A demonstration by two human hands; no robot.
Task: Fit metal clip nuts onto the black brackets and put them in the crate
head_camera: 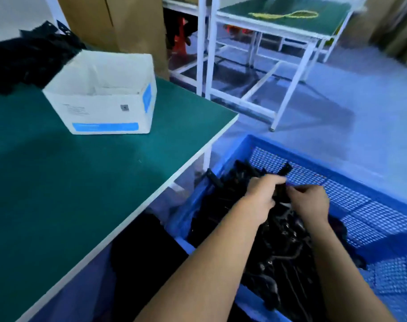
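Both my hands are down over the blue mesh crate (372, 201) on the floor at lower right. My left hand (260, 196) and my right hand (310, 203) grip one black bracket (282, 194) between them, its far end sticking up past my fingers. Under my forearms a heap of black brackets (279, 252) fills the crate's left half. A second heap of black brackets (28, 59) lies on the green table at far left. I cannot make out any metal clip nut; the frame is blurred.
A white cardboard box (105, 105) with blue labels stands open on the green table (70, 182), whose white edge runs diagonally beside the crate. Beyond stand white-framed workbenches (279, 26) on a blue-grey floor, one with a yellow cord on top.
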